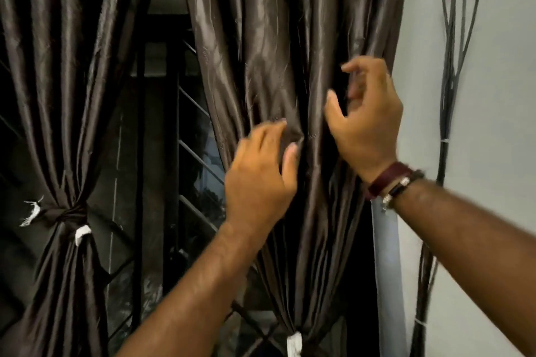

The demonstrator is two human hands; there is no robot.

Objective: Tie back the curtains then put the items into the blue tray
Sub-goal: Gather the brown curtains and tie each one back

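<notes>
Left hand: centre of view, thumb and fingertips pinching a fold of the right curtain. Right hand: at 2 o'clock from the left hand, just beside it, fingers loosely curled against the same curtain's outer folds; whether it grips cloth cannot be told, motion blur. Wrist carries one dark red strap.

Right curtain: dark brown, glossy, long axis vertical, pleats running top to bottom, drawn in at 6 o'clock near the lower edge, where a white tag shows.

Left curtain: at 9 o'clock, same cloth, long axis vertical, gathered by one knotted tie of the same fabric, with two white frayed bits at the knot.

Curtains: two. Between them: one dark window with diagonal grille bars. At 3 o'clock: pale wall, with a bundle of black cables hanging vertically.
</notes>
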